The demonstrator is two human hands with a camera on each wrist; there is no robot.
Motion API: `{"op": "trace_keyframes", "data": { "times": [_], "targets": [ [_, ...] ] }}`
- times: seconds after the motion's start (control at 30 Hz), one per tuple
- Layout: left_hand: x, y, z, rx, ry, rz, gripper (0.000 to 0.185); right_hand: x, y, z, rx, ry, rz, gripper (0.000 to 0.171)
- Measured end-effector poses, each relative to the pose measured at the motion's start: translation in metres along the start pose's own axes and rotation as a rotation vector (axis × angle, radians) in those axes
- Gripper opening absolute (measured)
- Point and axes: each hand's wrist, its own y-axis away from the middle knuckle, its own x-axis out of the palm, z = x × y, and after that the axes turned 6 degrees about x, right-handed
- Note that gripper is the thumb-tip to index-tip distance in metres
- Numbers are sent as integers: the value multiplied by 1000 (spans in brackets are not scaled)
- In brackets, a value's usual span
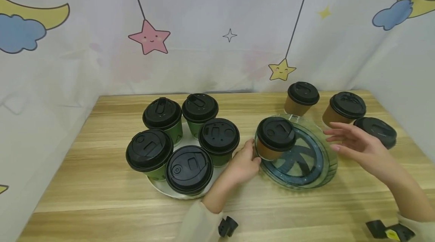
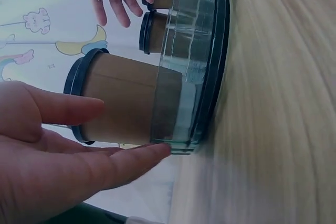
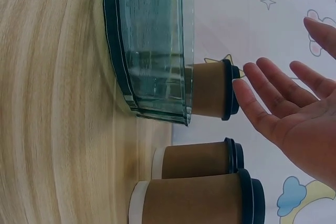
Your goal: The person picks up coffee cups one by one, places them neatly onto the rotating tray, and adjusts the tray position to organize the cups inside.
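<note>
A brown paper coffee cup with a black lid stands inside the left part of a clear glass dish. Beside that cup is my left hand, its fingertips right at the dish's rim. In the left wrist view its thumb and fingers stretch out fairly straight, apart from each other, with the cup overlapping beyond them. My right hand hovers over the dish's right side, holding nothing. The right wrist view has its fingers spread and loosely bent in the air.
Several green cups with black lids, one of them a front cup, crowd a white plate at the left. Behind and right of the dish stand a brown cup, another brown cup and a third lidded cup. A printed cloth backs the wooden table.
</note>
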Motion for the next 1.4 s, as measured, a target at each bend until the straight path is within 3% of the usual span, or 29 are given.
{"op": "trace_keyframes", "data": {
  "times": [0.17,0.27,0.43,0.53,0.63,0.97,1.4],
  "targets": [
    [4,-5,10,22,200,-9,65,1,0,0,9,2,9,52],
    [4,-7,13,12,261,-31,70,1,1,0,24,5,10,51],
    [-1,-2,6,-38,166,-29,77,2,1,-2,23,18,-1,50],
    [-2,2,3,-53,90,-9,72,2,2,-3,23,24,-5,50],
    [-1,3,2,-52,80,0,68,2,2,-4,26,26,-8,50],
    [2,-6,13,2,304,-24,70,-1,0,-3,35,51,-28,47],
    [0,-6,14,8,324,-28,69,-8,-16,15,25,138,-75,47]
  ]
}}
